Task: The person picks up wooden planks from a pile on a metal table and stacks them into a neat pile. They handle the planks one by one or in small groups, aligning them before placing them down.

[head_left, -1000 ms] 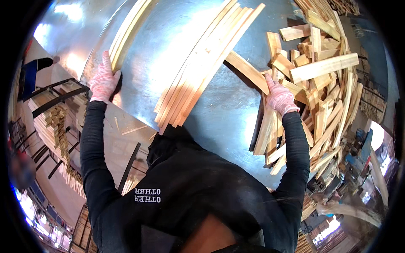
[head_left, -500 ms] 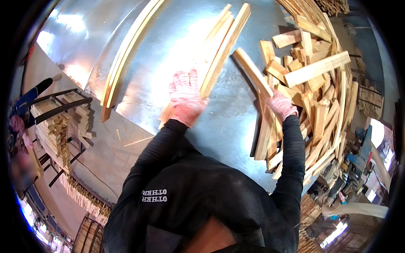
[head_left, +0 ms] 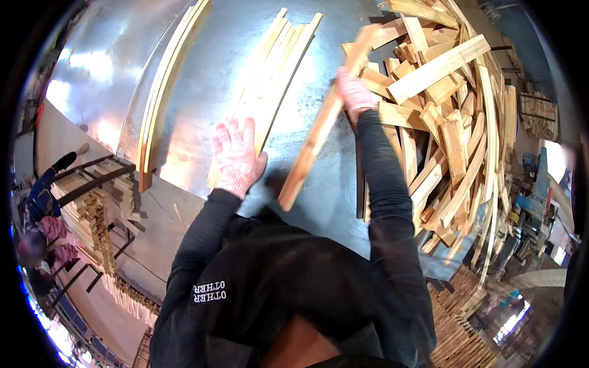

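Note:
My right hand (head_left: 357, 95), in a pinkish glove, grips a long wooden strip (head_left: 314, 142) and holds it slantwise over the metal table, left of a heap of wood. My left hand (head_left: 236, 153), gloved alike, lies with fingers spread on the near end of a row of wooden strips (head_left: 270, 73) laid side by side. Glare washes out part of that row. The jumbled heap of wooden pieces (head_left: 442, 92) covers the table's right side.
Further left, a few long strips (head_left: 165, 92) lie together on the metal table (head_left: 202, 129), reaching its near edge. Beyond that edge stands a black rack (head_left: 92, 178) stacked with wood. A co-worker (head_left: 46, 208) is beside it at the far left.
My right hand has pulled the strip out from beside the heap, moving left and away from me. My left hand has shifted left in view, staying on the row.

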A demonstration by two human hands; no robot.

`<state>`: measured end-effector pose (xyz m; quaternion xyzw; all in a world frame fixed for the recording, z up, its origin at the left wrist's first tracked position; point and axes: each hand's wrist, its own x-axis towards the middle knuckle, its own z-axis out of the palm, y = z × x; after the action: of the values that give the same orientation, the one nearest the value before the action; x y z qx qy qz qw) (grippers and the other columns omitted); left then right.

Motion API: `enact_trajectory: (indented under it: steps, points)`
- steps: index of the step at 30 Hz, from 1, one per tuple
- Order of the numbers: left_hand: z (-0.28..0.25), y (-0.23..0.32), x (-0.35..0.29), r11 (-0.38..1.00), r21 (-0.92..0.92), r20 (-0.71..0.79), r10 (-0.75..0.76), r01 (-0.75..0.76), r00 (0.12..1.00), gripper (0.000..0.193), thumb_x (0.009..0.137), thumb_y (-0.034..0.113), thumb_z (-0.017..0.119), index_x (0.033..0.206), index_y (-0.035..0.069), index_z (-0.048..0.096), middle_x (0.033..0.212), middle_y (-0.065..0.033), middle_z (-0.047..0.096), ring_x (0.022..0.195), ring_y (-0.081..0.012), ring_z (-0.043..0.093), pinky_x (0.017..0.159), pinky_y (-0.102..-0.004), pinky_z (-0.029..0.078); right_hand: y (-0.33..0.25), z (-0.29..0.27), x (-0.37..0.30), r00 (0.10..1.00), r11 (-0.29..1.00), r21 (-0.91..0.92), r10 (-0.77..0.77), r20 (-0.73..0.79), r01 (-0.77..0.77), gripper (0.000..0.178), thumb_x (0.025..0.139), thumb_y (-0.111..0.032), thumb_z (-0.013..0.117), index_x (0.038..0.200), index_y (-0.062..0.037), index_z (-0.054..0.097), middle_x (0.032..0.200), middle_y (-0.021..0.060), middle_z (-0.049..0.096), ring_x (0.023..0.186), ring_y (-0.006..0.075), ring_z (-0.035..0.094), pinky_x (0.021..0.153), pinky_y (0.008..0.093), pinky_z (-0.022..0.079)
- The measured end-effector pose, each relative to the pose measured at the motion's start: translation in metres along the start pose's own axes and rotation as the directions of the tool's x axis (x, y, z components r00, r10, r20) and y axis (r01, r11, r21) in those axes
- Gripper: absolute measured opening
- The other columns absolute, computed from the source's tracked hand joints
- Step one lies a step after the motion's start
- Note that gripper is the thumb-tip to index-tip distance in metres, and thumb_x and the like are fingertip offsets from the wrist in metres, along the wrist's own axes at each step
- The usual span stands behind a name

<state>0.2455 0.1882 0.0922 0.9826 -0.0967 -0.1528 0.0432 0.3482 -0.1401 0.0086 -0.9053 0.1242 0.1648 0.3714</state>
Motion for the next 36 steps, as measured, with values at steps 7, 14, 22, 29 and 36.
enact_trajectory:
  steps: [7, 14, 22, 29, 36]
  points:
    - [0.016, -0.004, -0.022, 1.0, 0.025, -0.045, -0.018, 0.019, 0.999, 0.11, 0.073, 0.053, 0.075, 0.154, 0.001, 0.022, 0.152, -0.0371, 0.024, 0.143, -0.055, 0.018, 0.116, -0.063, 0.012, -0.127, 0.016, -0.015, 0.983, 0.967, -0.199, 0.172, 0.056, -0.158, 0.08, 0.096, -0.067, 0.03, 0.133, -0.0015, 0.058, 0.133, 0.0222, 0.06, 0.129, 0.0368, 0.053, 0.114, 0.0459, 0.033]
    - [0.022, 0.001, -0.024, 0.996, 0.089, -0.116, 0.039, -0.029, 0.993, 0.103, 0.075, 0.051, 0.071, 0.152, 0.0, 0.027, 0.152, -0.0363, 0.027, 0.142, -0.0543, 0.022, 0.116, -0.0629, 0.016, 0.007, -0.122, 0.005, 0.448, 0.654, -0.061, 0.445, -0.775, -0.754, 0.112, 0.077, -0.052, 0.073, 0.154, 0.0045, 0.014, 0.158, 0.0305, 0.022, 0.147, 0.0415, 0.025, 0.12, 0.0482, 0.022]
    - [-0.053, 0.058, 0.004, 0.582, -0.785, -0.09, 0.231, -0.212, 0.969, 0.087, 0.086, 0.026, 0.072, 0.151, -0.008, 0.025, 0.144, -0.029, 0.045, 0.131, -0.04, 0.048, 0.11, -0.0446, 0.039, -0.029, -0.068, -0.111, 0.981, -0.139, 0.984, -0.143, -0.134, 0.114, 0.044, 0.089, -0.021, 0.057, 0.128, -0.0021, 0.052, 0.105, 0.0158, 0.066, 0.099, 0.0279, 0.066, 0.09, 0.0431, 0.054]
    - [0.04, 0.112, 0.064, 0.02, -0.797, 0.526, 0.515, 0.603, 0.677, 0.045, 0.092, 0.021, 0.065, 0.128, -0.005, 0.056, 0.108, -0.0108, 0.067, 0.1, -0.0182, 0.066, 0.093, -0.033, 0.053, 0.027, 0.011, -0.226, 0.835, 0.958, -0.042, 0.226, -0.502, -0.285, 0.087, 0.087, -0.049, 0.067, 0.151, -0.0025, 0.031, 0.143, 0.0245, 0.048, 0.128, 0.0417, 0.05, 0.108, 0.0496, 0.041]
    - [0.028, 0.096, 0.006, 0.483, -0.865, 0.315, 0.31, 0.137, 0.897, 0.043, 0.089, 0.03, 0.067, 0.118, -0.003, 0.064, 0.093, -0.0109, 0.067, 0.085, -0.0189, 0.063, 0.081, -0.0328, 0.051, 0.104, 0.035, -0.277, 0.895, 0.844, -0.383, 0.226, -0.383, -0.377, 0.097, 0.077, -0.038, 0.076, 0.153, -0.0044, 0.026, 0.145, 0.0241, 0.043, 0.133, 0.0412, 0.044, 0.108, 0.0492, 0.04]
